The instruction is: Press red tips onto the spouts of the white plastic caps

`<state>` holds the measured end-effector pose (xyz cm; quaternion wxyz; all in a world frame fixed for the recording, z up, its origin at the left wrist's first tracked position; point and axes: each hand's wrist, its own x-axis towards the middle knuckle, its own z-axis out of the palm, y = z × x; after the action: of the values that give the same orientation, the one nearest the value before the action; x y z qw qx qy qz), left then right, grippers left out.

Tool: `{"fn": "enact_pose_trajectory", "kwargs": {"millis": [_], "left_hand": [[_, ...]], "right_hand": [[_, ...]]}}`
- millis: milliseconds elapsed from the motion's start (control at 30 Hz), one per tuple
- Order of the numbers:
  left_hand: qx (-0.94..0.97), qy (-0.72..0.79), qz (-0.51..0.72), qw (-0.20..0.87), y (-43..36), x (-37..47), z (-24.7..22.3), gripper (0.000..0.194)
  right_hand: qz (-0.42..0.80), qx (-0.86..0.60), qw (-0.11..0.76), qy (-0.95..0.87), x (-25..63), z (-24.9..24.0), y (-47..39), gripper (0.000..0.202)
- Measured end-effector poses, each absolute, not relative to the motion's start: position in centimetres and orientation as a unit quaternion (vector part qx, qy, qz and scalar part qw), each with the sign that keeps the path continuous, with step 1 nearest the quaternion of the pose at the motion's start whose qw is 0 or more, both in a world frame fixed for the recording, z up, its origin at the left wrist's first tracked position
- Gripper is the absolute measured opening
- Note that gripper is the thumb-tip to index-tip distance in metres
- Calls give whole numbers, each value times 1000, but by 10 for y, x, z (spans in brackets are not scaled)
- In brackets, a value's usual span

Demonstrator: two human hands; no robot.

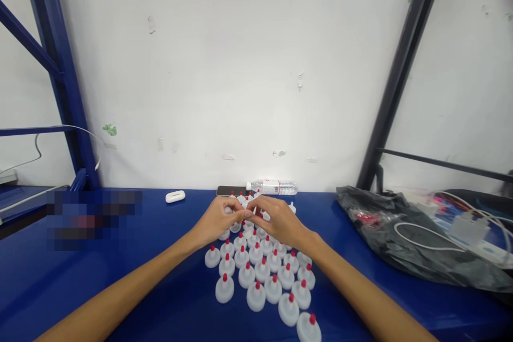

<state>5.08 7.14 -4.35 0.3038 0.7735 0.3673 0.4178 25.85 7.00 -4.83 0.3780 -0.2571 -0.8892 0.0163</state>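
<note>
My left hand [218, 220] and my right hand [282, 223] meet over a group of small white translucent caps with red tips. Both are closed, thumbs and forefingers pinched together with the fingertips touching. What lies between them is too small and hidden to make out. In front of my hands, several white caps with red tips [256, 296] stand upright, red tips up, in loose rows on the blue table [168, 283]. More of them are partly covered by my fingers. One whitish piece [292, 207] beside my right hand shows no red tip.
Behind the caps lie a clear plastic bottle [286, 187] on its side and a dark phone [224, 191]. A white oval case [175, 196] is at back left. On the right, a black plastic bag [385, 243] holds cables and a red-filled packet [371, 218]. Metal posts flank the wall.
</note>
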Motion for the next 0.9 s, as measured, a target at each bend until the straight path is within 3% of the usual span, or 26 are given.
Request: {"fn": "enact_pose_trajectory", "kwargs": {"millis": [467, 900], "left_hand": [[767, 390, 396, 321, 71, 48, -44, 61], [711, 416, 427, 373, 75, 53, -46, 61]], "right_hand": [[-39, -270, 383, -882, 261, -46, 74, 15], [-66, -316, 379, -867, 274, -37, 80, 12]]}}
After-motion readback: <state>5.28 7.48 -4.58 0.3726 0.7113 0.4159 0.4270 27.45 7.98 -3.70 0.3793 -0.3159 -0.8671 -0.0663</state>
